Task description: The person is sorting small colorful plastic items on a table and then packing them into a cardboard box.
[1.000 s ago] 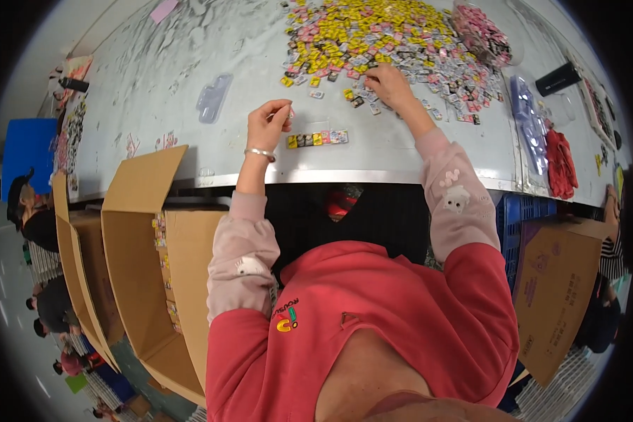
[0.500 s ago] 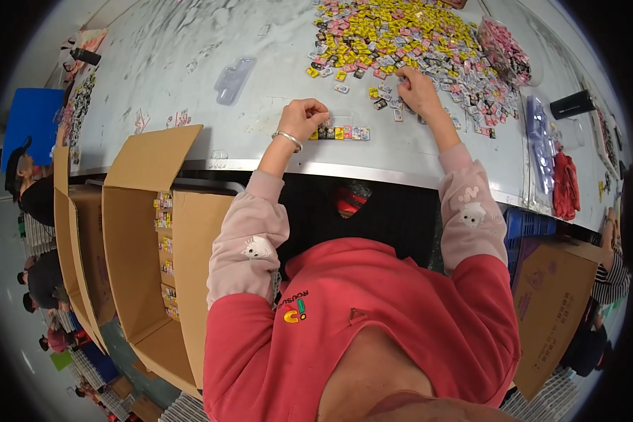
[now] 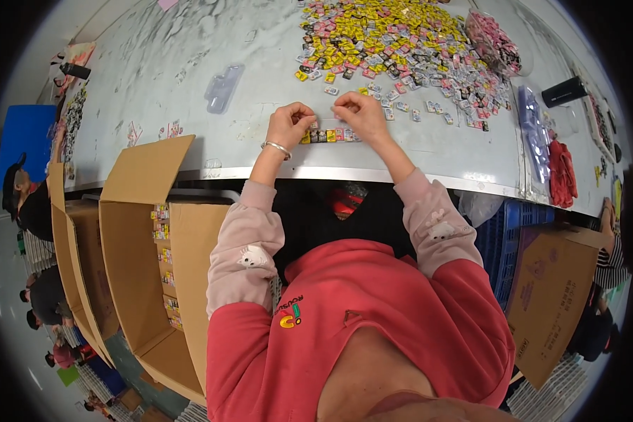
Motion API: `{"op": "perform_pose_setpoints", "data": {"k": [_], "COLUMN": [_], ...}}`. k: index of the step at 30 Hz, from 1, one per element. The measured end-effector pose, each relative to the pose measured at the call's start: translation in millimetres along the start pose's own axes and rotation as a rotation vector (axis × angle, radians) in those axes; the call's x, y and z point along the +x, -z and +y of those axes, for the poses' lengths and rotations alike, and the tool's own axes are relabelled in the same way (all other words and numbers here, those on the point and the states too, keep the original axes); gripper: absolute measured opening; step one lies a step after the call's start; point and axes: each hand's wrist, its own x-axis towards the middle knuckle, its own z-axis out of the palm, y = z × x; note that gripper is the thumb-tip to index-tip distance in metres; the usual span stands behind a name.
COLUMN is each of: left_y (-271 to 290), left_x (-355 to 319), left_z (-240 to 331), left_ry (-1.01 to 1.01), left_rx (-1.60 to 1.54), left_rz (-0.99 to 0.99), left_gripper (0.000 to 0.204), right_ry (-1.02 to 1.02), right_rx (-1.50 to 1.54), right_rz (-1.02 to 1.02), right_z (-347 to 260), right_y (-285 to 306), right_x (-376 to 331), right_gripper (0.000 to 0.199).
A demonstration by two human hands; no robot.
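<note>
A short row of small coloured packs (image 3: 330,135), yellow, black, pink and white, lies in line near the front edge of the table. At its left end my left hand (image 3: 287,128), a silver bangle on the wrist, has its fingers pinched together. What sits between those fingertips is hidden. Just above the row's right part my right hand (image 3: 364,117) is also closed in a pinch, and I cannot make out what it holds. Beyond my hands spreads a big loose heap of similar small packs (image 3: 380,42), with a few strays (image 3: 401,106) beside my right hand.
A clear plastic tray (image 3: 224,89) lies to the left on the table (image 3: 183,91). An open cardboard box (image 3: 137,260) with packs inside stands at lower left. To the right are a bag of pink packs (image 3: 492,42), clear plastic pieces (image 3: 533,133), a red cloth (image 3: 562,174) and a black cylinder (image 3: 564,91).
My right hand has come from the edge of the heap, left and toward me, to the row of packs. My left hand stays by the row's left end.
</note>
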Motion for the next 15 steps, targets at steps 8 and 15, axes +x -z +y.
{"op": "perform_pose_setpoints", "data": {"k": [8,15], "left_y": [-9,-9], "left_x": [3,5], "left_z": [8,4], "left_ry": [-0.036,-0.030], "left_rx": [0.156,0.108], "left_rz": [0.017,0.003], "left_gripper": [0.007,0.006], "right_ry": [-0.089,0.363], "right_rx": [0.100,-0.573], "right_rz": [-0.025,0.138], "right_z": [8,-7], "right_y": [11,-13], "right_x": [-7,-22], "right_gripper": [0.009,0.010]}}
